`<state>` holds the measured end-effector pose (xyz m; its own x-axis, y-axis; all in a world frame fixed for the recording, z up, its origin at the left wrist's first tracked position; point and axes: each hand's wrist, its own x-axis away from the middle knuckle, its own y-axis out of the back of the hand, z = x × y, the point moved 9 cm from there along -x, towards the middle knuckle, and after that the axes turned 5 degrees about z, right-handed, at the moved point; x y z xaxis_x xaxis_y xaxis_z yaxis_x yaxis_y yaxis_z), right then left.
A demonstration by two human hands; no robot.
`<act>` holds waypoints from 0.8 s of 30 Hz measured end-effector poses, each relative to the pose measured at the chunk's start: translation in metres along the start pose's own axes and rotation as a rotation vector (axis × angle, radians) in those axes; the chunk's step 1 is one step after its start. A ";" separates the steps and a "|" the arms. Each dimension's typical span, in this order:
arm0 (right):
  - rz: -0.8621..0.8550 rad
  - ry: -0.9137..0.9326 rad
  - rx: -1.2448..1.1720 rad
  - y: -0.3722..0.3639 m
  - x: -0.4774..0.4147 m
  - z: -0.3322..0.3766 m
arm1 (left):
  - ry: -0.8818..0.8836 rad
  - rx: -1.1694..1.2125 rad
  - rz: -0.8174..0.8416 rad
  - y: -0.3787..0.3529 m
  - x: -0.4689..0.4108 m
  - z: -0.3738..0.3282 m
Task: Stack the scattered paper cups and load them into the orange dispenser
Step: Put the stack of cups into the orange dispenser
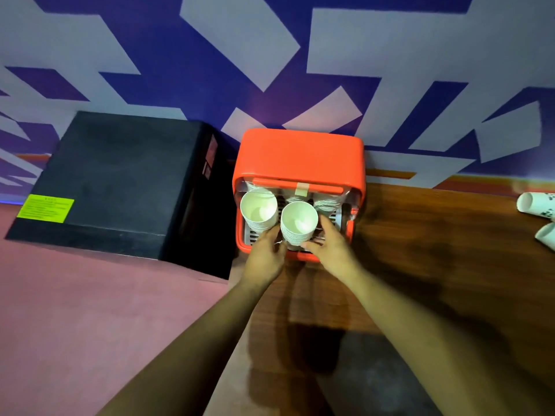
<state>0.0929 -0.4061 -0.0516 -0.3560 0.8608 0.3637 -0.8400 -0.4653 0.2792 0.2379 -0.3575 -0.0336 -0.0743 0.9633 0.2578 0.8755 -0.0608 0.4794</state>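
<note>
We see an orange dispenser [300,154] on a dark wood-grain bench [420,235]; the cup stacks [298,225] in it are plain white, the loose cups [537,204] far to its right white with dark spots, the box [120,181] to its left black with a yellow-green label [45,208], the wall [270,55] behind it blue with pale grey shapes

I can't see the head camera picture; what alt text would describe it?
Two bare hands, left hand and right hand, steady a stack of white paper cups inside an open orange dispenser, beside a second stack. A black box sits left; loose cups lie far right on the wooden table.
</note>
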 end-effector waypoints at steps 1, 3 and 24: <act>-0.007 0.003 -0.004 0.000 -0.002 -0.002 | 0.002 0.013 -0.005 -0.001 0.001 0.001; -0.016 -0.006 -0.014 -0.001 -0.005 -0.005 | 0.005 0.026 0.001 -0.005 0.002 0.003; -0.086 -0.043 0.255 0.000 -0.014 0.000 | 0.097 0.180 -0.008 -0.012 0.002 0.004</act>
<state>0.0981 -0.4184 -0.0566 -0.2657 0.8921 0.3654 -0.7342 -0.4329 0.5230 0.2293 -0.3536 -0.0425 -0.1194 0.9335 0.3382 0.9452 0.0026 0.3264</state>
